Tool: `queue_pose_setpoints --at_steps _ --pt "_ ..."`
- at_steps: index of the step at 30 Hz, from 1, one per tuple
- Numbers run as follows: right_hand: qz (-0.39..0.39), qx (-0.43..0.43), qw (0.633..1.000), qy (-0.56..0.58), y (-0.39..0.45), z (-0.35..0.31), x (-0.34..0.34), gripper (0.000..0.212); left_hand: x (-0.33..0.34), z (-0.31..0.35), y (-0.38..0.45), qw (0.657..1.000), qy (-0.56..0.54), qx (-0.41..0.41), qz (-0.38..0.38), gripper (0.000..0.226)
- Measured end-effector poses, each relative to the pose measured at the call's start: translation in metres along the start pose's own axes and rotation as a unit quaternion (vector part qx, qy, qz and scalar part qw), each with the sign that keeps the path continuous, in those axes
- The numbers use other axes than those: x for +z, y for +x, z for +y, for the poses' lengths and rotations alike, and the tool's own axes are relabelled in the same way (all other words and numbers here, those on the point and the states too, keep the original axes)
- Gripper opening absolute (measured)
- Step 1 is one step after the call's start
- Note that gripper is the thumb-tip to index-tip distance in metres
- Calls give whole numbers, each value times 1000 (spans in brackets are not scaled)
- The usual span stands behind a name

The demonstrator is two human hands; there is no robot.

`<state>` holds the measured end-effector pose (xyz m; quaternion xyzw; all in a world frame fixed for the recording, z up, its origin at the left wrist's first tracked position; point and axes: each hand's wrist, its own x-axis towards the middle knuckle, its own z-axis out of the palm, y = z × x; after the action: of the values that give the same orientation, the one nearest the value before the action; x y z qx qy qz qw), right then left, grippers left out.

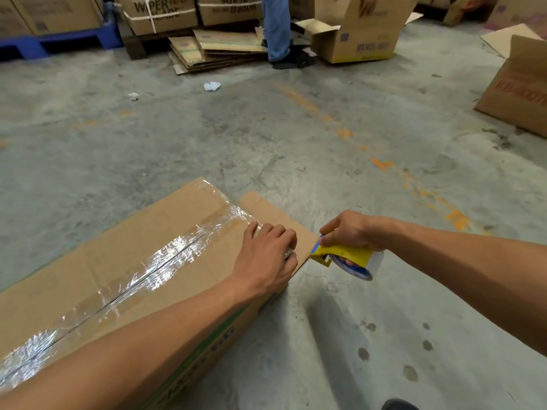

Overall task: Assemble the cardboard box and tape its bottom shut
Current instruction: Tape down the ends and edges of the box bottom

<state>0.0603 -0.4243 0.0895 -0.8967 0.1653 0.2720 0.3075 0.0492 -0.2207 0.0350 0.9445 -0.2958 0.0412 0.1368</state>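
Observation:
A long cardboard box [124, 261] lies on the concrete floor at the lower left, its upward face closed. Clear shiny tape [165, 261] runs along the centre seam and over the far end. My left hand [266, 255] rests flat on the box's near right end, fingers pressed on the tape where it folds over the edge. Just to the right, off the box, my right hand [352, 229] grips a yellow tape dispenser [346, 258] with a roll of clear tape. A loose cardboard flap [266, 205] sticks out past the box's end.
Another person's legs [276, 28] stand at the top beside an open box [355, 39] and a pile of flattened cartons [213, 48]. Stacked boxes [159, 13] sit on a blue pallet [44, 42]. Another box [518, 90] stands at the right. Paper scraps [211, 86] lie on the floor.

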Motion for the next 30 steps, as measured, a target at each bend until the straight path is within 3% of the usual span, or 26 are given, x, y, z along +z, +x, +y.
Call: queue_pose_setpoints --at_steps 5,11,13,16,19,22,30 --pt "2 1 1000 -10 0 -1 -3 51 1 6 13 998 4 -57 -1 16" --pt "1 -18 1000 -2 -3 -9 -5 49 6 7 14 999 14 -50 -1 14" --pt "10 -25 1000 -4 -2 -14 -5 49 5 5 14 999 -19 -48 3 9" --pt "20 -41 999 13 0 -19 -6 48 -6 -12 12 996 -89 -22 0 21" --pt "21 -52 998 35 2 -27 -8 47 -19 -49 8 999 -5 48 -2 36" --pt "24 -58 997 49 5 -35 -9 46 -22 -76 2 999 24 17 29 42" --pt "29 -64 994 84 13 -59 -10 46 -27 -91 30 999 -32 18 25 27"
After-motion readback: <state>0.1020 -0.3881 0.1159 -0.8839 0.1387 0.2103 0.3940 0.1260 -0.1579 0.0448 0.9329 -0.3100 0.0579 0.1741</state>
